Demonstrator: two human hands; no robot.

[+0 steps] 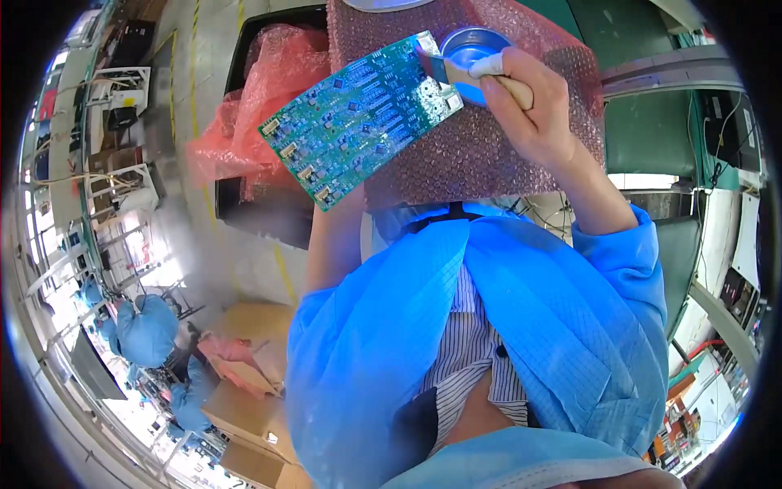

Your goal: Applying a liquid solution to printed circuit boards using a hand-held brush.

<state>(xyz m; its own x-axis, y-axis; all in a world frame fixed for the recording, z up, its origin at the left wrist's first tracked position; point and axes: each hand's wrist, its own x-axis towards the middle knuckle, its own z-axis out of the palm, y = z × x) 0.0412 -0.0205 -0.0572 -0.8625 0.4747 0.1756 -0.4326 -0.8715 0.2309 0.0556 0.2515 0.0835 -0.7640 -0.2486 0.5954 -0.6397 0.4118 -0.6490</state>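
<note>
A green circuit board (pixel 362 114) is held tilted over the bench. My left hand (pixel 344 204) supports it from beneath; the board hides its fingers, and only the wrist and forearm show. In my right hand (pixel 542 110) is a flat brush (pixel 464 75) with a pale wooden handle, gripped by closed fingers. Its bristles touch or hover just over the board's far right end, where a whitish, shiny patch shows. One right finger has a white covering. Just beyond the brush stands a round metal bowl (pixel 476 42), lit blue inside.
Pink bubble wrap (pixel 481 167) covers the bench under the bowl. More pink wrap (pixel 277 73) fills a black bin (pixel 238 90) on the left. Cardboard boxes (pixel 244 407) stand on the floor at lower left, near people in blue (pixel 147 330). A green surface (pixel 652 134) lies to the right.
</note>
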